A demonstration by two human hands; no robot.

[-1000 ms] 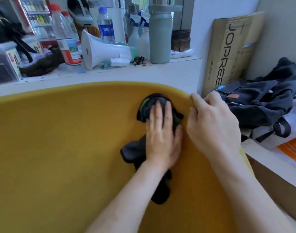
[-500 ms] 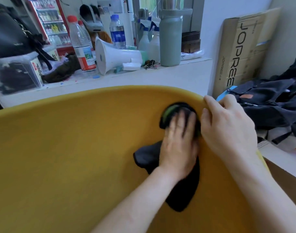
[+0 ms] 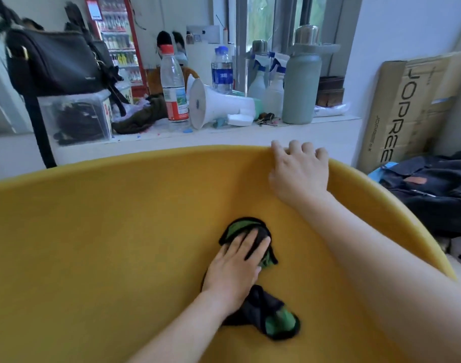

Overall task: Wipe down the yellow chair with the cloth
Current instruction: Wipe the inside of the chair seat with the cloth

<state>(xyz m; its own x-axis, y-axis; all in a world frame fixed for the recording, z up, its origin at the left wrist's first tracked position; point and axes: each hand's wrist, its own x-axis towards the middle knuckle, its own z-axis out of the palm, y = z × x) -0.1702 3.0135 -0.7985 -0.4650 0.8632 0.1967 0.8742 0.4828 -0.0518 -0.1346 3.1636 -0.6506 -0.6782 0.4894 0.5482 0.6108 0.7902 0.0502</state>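
status: left hand (image 3: 236, 265) is flat on the cloth (image 3: 241, 226), fingers (image 3: 246, 242) straight and spread, pressing it into the yellow chair (image 3: 106, 244), not pinching it. the cloth is black with green patches, bunched. one lobe sticks out at the fingertips, another trails out at 5 o'clock of the wrist.

right hand (image 3: 298, 170) is on the top rim of the chair back, fingers (image 3: 294, 146) curled over the edge, gripping it to steady the shell.

change vs a second ago: the cloth and left hand were up at the rim, touching the right hand. now they sit well below it, about 7 o'clock of the right hand, low on the inner back. the right hand is at the rim as before. reads as a downward stroke from the rim.

my read: one strip on the right part of the back is covered. the large yellow area toward 9 o'clock and the rim itself look not yet wiped, so the task is early to mid. likely next: shift sideways, repeat. risk: the bunched cloth gives a small contact patch.

behind the chair at 12 o'clock, a surface (image 3: 250, 134) carries a megaphone (image 3: 218, 104), a water bottle (image 3: 174, 87) and a green flask (image 3: 301, 82).
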